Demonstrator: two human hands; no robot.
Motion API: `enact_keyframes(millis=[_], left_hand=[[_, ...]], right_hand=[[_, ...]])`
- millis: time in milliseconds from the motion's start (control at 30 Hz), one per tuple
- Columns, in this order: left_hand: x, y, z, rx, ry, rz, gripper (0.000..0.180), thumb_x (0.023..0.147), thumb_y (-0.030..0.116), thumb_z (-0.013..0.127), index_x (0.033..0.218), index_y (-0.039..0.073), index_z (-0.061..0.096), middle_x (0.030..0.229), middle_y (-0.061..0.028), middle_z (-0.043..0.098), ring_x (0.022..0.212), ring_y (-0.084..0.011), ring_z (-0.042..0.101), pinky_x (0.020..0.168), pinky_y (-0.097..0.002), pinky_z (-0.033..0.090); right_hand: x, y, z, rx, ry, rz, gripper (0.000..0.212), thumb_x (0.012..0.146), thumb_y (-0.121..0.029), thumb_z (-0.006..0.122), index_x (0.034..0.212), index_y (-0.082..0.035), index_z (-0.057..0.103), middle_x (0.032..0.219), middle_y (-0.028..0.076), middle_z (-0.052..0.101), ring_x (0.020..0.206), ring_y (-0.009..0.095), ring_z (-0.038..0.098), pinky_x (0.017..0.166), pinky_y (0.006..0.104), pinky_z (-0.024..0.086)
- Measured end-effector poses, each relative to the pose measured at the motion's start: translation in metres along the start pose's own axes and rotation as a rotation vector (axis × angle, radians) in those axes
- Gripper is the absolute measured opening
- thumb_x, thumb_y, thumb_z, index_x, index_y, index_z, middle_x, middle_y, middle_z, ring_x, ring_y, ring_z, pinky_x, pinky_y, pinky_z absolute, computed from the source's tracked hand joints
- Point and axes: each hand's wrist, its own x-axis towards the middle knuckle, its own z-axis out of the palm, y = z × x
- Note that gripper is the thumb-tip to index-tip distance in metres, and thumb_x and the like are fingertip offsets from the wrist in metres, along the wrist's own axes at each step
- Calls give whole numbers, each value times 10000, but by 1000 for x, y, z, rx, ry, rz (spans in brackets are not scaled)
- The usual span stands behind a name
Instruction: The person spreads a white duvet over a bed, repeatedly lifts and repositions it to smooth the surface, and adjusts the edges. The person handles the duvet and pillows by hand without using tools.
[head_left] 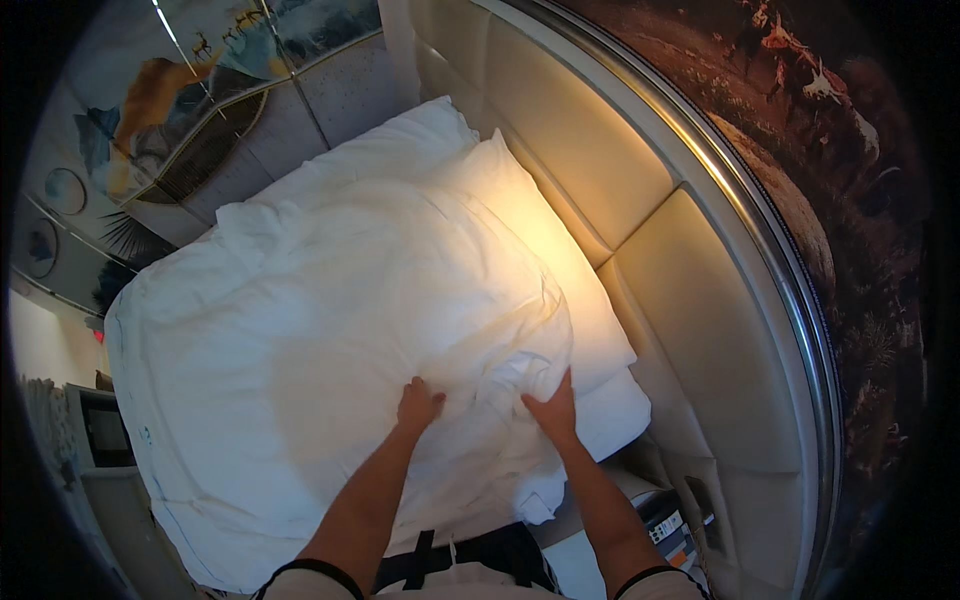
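A white duvet covers most of the bed, wrinkled and bunched toward its near right corner. My left hand is closed on the near part of the duvet, its fingers curled into the cloth. Farther right, my right hand grips the duvet's edge beside the pillows; its thumb lies on top and the other fingers are partly hidden. White pillows lie along the headboard, partly under the duvet. A white layer of bedding shows just right of my right hand.
A padded beige headboard with a metal trim rises along the right. Below it, a nightstand with a dark box-like item stands near my right forearm. A decorated wall panel borders the far side; a grey cabinet stands at left.
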Motion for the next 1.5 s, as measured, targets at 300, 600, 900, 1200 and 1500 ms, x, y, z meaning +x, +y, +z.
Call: enact_keyframes(millis=[300,600,900,1200,1500], left_hand=[[115,55,-78,-207,137,124,77,821,112,540,841,38,532,795,-139,627,811,-333,612,724,-418,478],[0,19,-11,-73,28,491,687,872,241,548,1421,46,184,1471,-202,175,1380,-305,134,1091,-508,97],[-217,-136,14,547,-953,-65,703,866,422,522,1442,250,157,1495,-95,159,1340,-312,247,1023,-583,220],[-291,-211,-13,398,-711,-227,684,879,367,522,1442,269,146,1468,-113,221,1255,-371,370,969,-588,290],[-432,-303,4,-178,-525,-92,547,879,302,496,1372,123,343,1207,-196,538,1092,-366,517,919,-447,415]], right_hand=[[116,23,-133,99,283,-358,372,724,73,480,1046,-46,624,930,158,655,842,255,628,775,335,482],[73,-5,-58,-567,560,-550,494,810,-38,494,1297,-109,461,1295,259,404,1209,375,392,1015,482,308],[48,-11,39,-754,-334,-979,562,746,-357,654,1282,-325,490,1412,17,363,1260,200,379,1058,407,275],[-144,22,87,-761,-568,-1317,490,823,-334,560,1303,-314,466,1421,167,317,1335,333,245,1061,579,148],[-184,27,110,-1557,-552,-282,424,813,-303,515,1176,-95,586,1247,92,548,1185,312,476,982,563,287]])
